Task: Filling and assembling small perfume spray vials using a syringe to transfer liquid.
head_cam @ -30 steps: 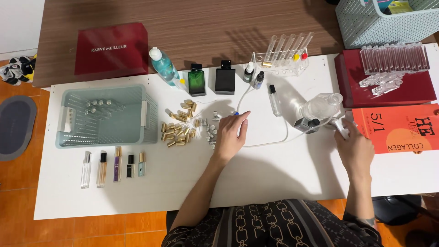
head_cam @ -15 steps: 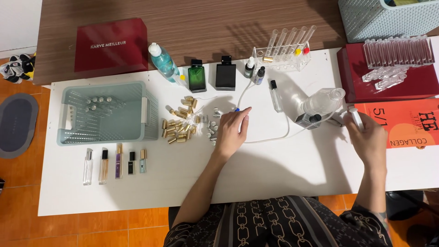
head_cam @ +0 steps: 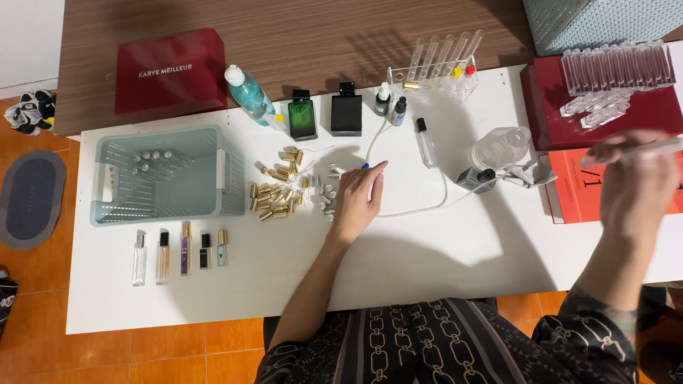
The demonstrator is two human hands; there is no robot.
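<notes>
The scene is brightly and evenly lit from above. The white desk [head_cam: 213, 299] reflects strongly and is close to washed out near its front edge. Soft, broad shadows fall from the left hand [head_cam: 358, 199] and forearm across the desk's middle, and a larger dim patch spreads below the right arm. The right hand [head_cam: 629, 188], near the desk's right edge, is heavily motion-blurred, as is the pale tube [head_cam: 651, 149] it holds. The rest is sharp. The desk's edges bow slightly, showing wide-angle distortion.
</notes>
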